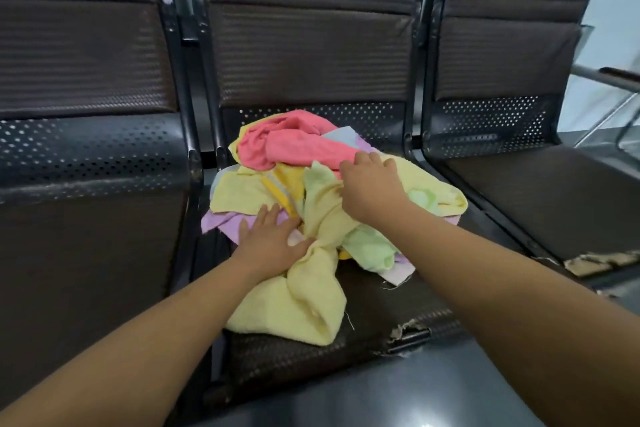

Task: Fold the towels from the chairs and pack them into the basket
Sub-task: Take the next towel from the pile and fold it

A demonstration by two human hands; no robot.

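The left chair [86,253] is dark brown, with a perforated metal strip between its back and seat. Beside it stands the middle chair [311,55], which carries a loose heap of towels on its seat.

The left grip [268,239], a bare hand, lies flat and open on the near left of the heap. Its straight fingers press on the lilac towel [221,224] and its thumb touches the bunched waist of the yellow towel [304,302]. That towel runs from the front of the seat up through the heap.

A pink towel [294,146] lies crumpled at the back of the heap, near the chair back. A green towel [367,246] shows at the near right, partly under the yellow one.

The right grip [372,187] sits on top of the heap, fingers curled down into a gathered fold of the yellow towel, holding it. The seat's front edge is torn [405,333].

The right chair [554,191] has a torn front edge too.
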